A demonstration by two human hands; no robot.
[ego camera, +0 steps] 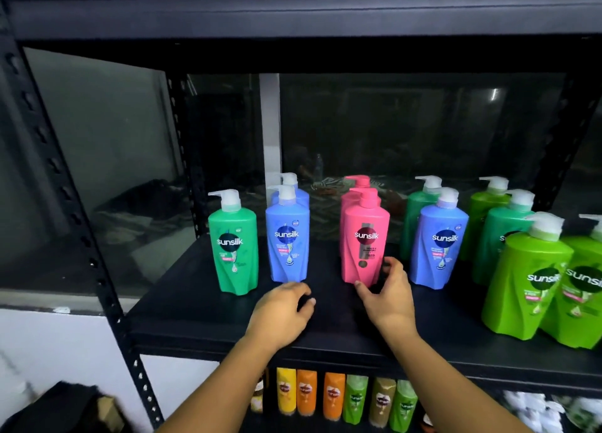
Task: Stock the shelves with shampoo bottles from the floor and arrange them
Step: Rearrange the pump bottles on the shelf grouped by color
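Note:
Several Sunsilk pump bottles stand on the black shelf (195, 312). From the left they are a green bottle (233, 247), a blue bottle (288, 237) with another behind it, and a pink bottle (365, 237) with another behind it. A second front blue bottle (439, 240) stands further right, and light green bottles (527, 279) fill the right end. My right hand (387, 292) curls round the front pink bottle's base, thumb at its front and fingers on its right side. My left hand (283, 305) is loosely curled just in front of the blue bottle and holds nothing.
A dark green bottle (413, 224) and more green ones (501, 237) stand behind on the right. The lower shelf holds yellow, orange and green bottles (325, 397). A perforated black upright (107, 289) frames the left side. A dark glass panel backs the shelf.

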